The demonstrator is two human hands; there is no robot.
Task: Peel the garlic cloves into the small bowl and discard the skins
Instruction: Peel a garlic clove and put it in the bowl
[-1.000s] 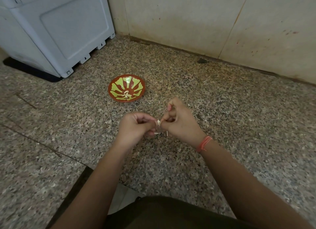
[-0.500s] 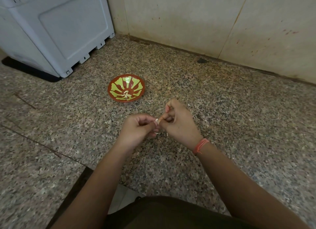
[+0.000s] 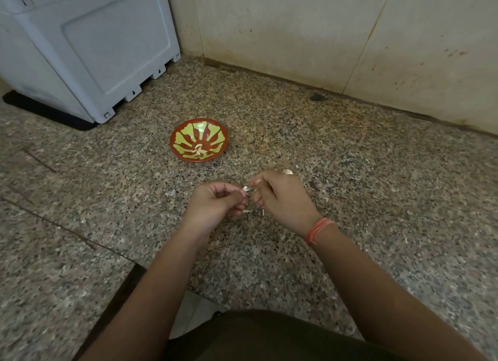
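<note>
Between left hand and right hand, garlic clove, long axis seemingly crosswise.

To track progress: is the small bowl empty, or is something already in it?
Not empty. A few pale pieces, likely peeled garlic, lie at the bottom of the small bowl. I cannot count them exactly.

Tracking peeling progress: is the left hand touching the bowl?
Apart. Head view shows bare floor between the left hand and the bowl.

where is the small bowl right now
In the head view the small bowl sits on the speckled floor left of centre, just beyond the left hand, near the grey appliance.
</note>
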